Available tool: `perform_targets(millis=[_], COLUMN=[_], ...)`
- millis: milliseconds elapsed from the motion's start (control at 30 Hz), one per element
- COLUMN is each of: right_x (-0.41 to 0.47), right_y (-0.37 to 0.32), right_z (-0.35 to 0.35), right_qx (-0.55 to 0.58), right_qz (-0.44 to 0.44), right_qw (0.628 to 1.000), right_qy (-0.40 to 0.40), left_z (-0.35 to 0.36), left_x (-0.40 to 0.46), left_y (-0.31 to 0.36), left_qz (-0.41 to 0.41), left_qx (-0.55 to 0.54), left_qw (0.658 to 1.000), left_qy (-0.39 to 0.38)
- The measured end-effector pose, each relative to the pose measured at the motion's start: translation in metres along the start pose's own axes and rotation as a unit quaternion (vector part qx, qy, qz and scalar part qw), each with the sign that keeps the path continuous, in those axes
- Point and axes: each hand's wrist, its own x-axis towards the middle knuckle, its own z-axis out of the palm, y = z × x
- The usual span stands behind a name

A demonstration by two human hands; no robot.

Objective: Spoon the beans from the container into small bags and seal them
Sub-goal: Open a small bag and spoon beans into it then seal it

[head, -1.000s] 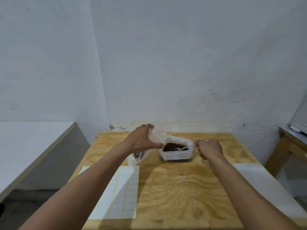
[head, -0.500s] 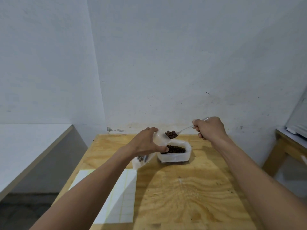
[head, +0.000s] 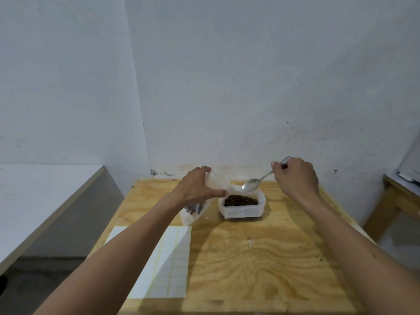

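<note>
A white plastic container (head: 242, 211) with dark brown beans (head: 241, 200) stands at the far middle of the wooden table (head: 261, 258). Just left of it my left hand (head: 196, 187) grips the mouth of a small clear bag (head: 195, 212), which holds a few beans at its bottom. My right hand (head: 295, 176) grips the handle of a metal spoon (head: 251, 184). The spoon's bowl looks empty and hovers over the container's back rim, beside the bag's mouth.
A white sheet of sticker labels (head: 168, 262) lies on the table's near left. A white counter (head: 34, 196) stands to the left, and another wooden table (head: 400, 198) at the right edge. A white wall rises behind.
The spoon lifted a load of beans from the container to the bag's mouth; now its bowl is empty and drawn back right, above the container. My left hand kept its hold on the bag.
</note>
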Motion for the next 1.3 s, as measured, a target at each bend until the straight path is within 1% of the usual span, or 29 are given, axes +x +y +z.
perform_targets(millis=[100, 167, 267, 367, 433, 500, 567, 700, 800, 900, 967, 1033, 1100, 1167, 1300], right_x=[-0.019, -0.029, -0.037, -0.037, -0.034, -0.029, -0.022, -0.007, 0.000, -0.001, -0.003, -0.005, -0.005, -0.007, -0.019], right_y=[0.021, 0.029, 0.037, 0.041, 0.042, 0.042, 0.041, 0.029, 0.013, -0.009, -0.022, -0.029, -0.030, -0.025, -0.003], right_z=[0.023, 0.036, 0.050, 0.053, 0.048, 0.040, 0.032, 0.011, -0.005, -0.013, -0.014, -0.012, -0.012, -0.013, -0.003], right_qx=[-0.069, -0.062, 0.021, 0.112, 0.158, 0.189, 0.208, 0.224, 0.223, 0.206, 0.176, 0.122, 0.078, 0.070, 0.112], right_qz=[-0.019, 0.000, 0.076, 0.173, 0.219, 0.243, 0.248, 0.228, 0.189, 0.111, 0.051, -0.003, -0.038, -0.046, -0.022], right_qw=[0.997, 0.998, 0.996, 0.976, 0.960, 0.948, 0.943, 0.945, 0.955, 0.970, 0.981, 0.992, 0.996, 0.996, 0.992], right_qy=[-0.002, -0.004, -0.033, -0.065, -0.072, -0.077, -0.077, -0.066, -0.059, -0.061, -0.059, -0.032, 0.014, 0.041, 0.047], left_z=[0.002, 0.003, 0.004, 0.002, 0.001, 0.000, 0.000, 0.003, 0.007, 0.011, 0.011, 0.012, 0.011, 0.010, 0.005], left_x=[-0.001, -0.002, -0.003, -0.006, -0.008, -0.010, -0.009, -0.009, -0.007, -0.006, -0.006, -0.005, -0.005, -0.007, -0.008], left_y=[0.000, 0.002, 0.003, 0.004, 0.003, 0.001, 0.000, 0.002, 0.007, 0.014, 0.019, 0.021, 0.021, 0.019, 0.016], left_qz=[-0.001, 0.003, 0.009, 0.018, 0.024, 0.025, 0.024, 0.026, 0.030, 0.038, 0.040, 0.035, 0.023, 0.008, -0.051], left_qx=[0.003, 0.004, 0.009, 0.015, 0.024, 0.028, 0.029, 0.031, 0.026, 0.021, 0.023, 0.023, 0.019, 0.004, -0.051], left_qw=[1.000, 1.000, 1.000, 1.000, 0.999, 0.999, 0.999, 0.999, 0.999, 0.999, 0.999, 0.999, 1.000, 1.000, 0.995], left_qy=[0.001, -0.001, -0.006, -0.009, -0.009, -0.013, -0.017, -0.020, -0.027, -0.030, -0.027, -0.017, 0.000, 0.018, 0.074])
